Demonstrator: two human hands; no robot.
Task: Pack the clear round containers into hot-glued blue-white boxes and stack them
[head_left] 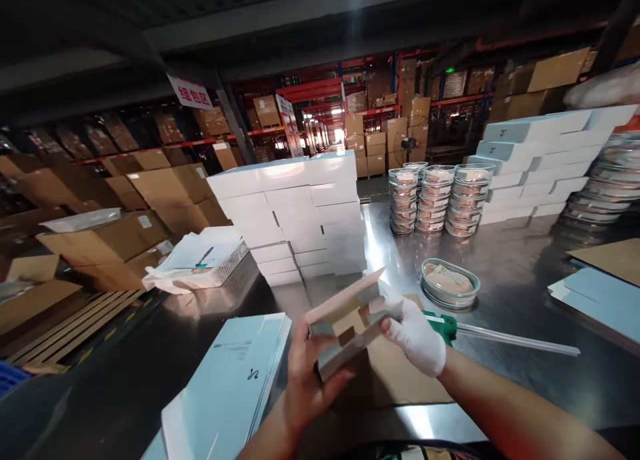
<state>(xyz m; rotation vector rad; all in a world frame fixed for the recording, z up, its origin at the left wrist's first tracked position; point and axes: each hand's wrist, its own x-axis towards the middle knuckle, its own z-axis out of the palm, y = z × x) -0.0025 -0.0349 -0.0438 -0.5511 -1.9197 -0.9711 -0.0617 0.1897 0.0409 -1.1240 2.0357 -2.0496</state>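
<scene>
A small white carton (344, 355) with brown inner faces is held tilted above the table, its near side open. My bare left hand (306, 380) grips its left end, thumb and fingers on opposite sides. At the right end, my white-gloved right hand (417, 340) is closed on the carton's edge and flap. Below lies a brown cardboard sheet (400, 377). Just beyond the right wrist is a green glue gun (442, 327) with long clear glue sticks (520, 340). A lidded oval glass container (450, 283) sits behind it. Flat, pale-blue folded cartons (225, 373) lie left of my left hand.
Stacked white boxes (305, 217) stand at the table's back, with more white boxes (543, 160) at right. Between them rise stacks of glass containers (434, 200). A white basket (227, 267) with papers and a pen sits left. Flat card sheets (600, 303) lie right.
</scene>
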